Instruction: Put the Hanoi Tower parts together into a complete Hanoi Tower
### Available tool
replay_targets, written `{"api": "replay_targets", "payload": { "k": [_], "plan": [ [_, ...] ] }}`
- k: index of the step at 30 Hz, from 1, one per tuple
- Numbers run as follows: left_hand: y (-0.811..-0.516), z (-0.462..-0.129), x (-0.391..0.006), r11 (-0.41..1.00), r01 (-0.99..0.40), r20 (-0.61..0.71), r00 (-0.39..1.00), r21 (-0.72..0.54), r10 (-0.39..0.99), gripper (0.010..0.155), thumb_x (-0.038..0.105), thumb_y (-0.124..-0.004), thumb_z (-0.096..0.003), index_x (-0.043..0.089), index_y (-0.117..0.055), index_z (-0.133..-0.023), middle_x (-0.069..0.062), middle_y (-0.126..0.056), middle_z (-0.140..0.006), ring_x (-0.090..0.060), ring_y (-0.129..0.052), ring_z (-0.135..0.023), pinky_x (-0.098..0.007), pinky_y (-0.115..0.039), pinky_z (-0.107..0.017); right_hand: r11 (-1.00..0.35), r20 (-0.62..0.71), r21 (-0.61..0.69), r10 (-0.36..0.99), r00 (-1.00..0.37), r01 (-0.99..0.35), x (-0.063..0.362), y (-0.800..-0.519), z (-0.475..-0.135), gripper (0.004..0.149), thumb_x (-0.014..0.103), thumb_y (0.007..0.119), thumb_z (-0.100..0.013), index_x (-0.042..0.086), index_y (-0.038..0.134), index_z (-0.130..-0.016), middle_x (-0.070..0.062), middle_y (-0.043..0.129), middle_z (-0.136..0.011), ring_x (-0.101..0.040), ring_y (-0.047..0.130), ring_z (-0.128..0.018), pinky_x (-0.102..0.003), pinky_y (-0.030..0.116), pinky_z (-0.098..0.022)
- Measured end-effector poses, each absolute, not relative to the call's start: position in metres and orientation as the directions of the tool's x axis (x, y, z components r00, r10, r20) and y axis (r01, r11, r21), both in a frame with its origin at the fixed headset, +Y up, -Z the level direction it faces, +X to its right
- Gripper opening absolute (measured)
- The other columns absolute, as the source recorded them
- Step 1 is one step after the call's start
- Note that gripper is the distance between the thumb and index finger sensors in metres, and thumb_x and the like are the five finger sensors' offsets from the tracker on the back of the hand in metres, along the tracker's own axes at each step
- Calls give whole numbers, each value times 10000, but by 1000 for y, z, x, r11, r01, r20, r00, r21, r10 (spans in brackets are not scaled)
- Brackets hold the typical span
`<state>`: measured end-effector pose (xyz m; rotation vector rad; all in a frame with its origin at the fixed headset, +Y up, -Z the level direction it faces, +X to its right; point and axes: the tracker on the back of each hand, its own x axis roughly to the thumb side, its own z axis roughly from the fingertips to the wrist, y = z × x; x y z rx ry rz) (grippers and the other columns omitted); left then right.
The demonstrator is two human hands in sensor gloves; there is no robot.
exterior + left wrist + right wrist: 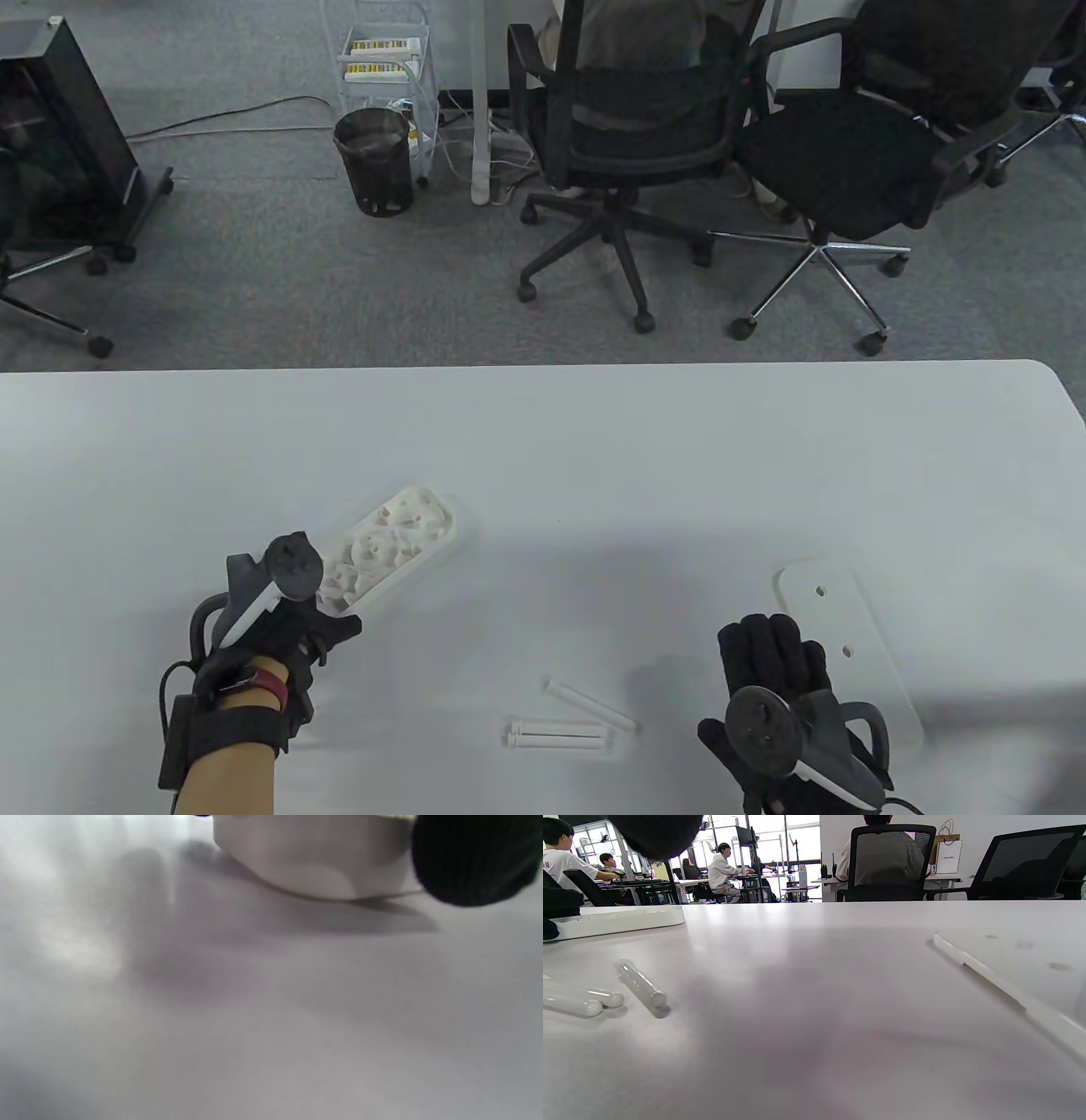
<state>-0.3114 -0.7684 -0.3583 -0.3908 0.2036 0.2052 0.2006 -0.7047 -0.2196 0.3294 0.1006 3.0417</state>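
Observation:
A white tray [441, 522] holding several white rings [377, 548] lies on the table left of centre. My left hand [327, 624] is at the tray's near end. In the left wrist view a fingertip [475, 857] lies against the tray's wall [322, 861]; the tracker hides the other fingers. Three white pegs [590, 703] lie loose at the front centre, and also show in the right wrist view [640, 984]. The flat white base plate [848, 611], with peg holes, lies at the front right. My right hand [768, 637] rests flat and empty on the table beside the plate's left edge.
The table's far edge [543, 367] runs across the middle of the table view. Office chairs [628, 127] and a bin [373, 161] stand on the floor beyond it. In the right wrist view the base plate's edge [1009, 993] runs along the right.

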Motion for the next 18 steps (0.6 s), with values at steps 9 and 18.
{"api": "replay_targets", "payload": {
  "k": [9,18],
  "plan": [
    [-775,-361,-315,916,-274,-234,950,-294,209,1174,587,-901,-335,185,-68,-1058,-111,-295,-1163,-467,-381,-1081,-623,-431,-748,-993,214,88,95,-972,-78,201,-706,-221,923,506,700,-383,135,127,-1004,-195,110,-1111,-497,111,-1005,-669,219,-710],
    [-765,-359,-314,923,-328,-201,936,-199,290,1214,583,-959,-300,170,-115,-1067,-142,-402,-1136,-513,-601,-1011,-577,-638,-691,-992,221,100,97,-970,-76,199,-708,-221,925,508,700,-383,134,127,-1006,-195,109,-1112,-499,110,-1005,-677,206,-704]
  ]
}}
